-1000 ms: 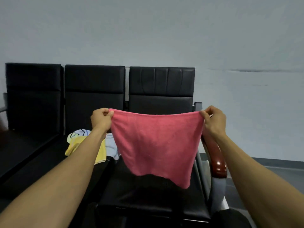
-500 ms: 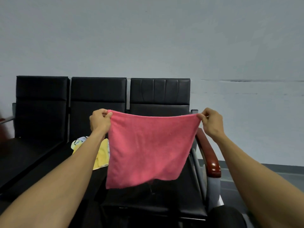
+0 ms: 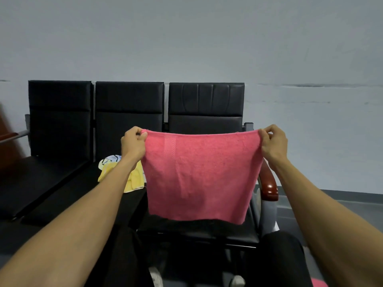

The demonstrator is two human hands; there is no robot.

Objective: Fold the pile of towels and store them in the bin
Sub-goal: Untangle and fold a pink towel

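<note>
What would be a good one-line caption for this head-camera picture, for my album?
Left hand and right hand hold a pink towel stretched by its top corners above black seats.

Pink terry towel [image 3: 202, 177]: I see it spread flat, hanging upright, its two top corners pinched and held up.
Yellow and pale crumpled towels [image 3: 124, 172]: heaped on the middle black seat.

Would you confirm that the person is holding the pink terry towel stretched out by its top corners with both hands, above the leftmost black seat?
Not quite: the head view shows the pink terry towel, pinched by the left hand and right hand, hanging above the rightmost black seat, not the leftmost.
</note>
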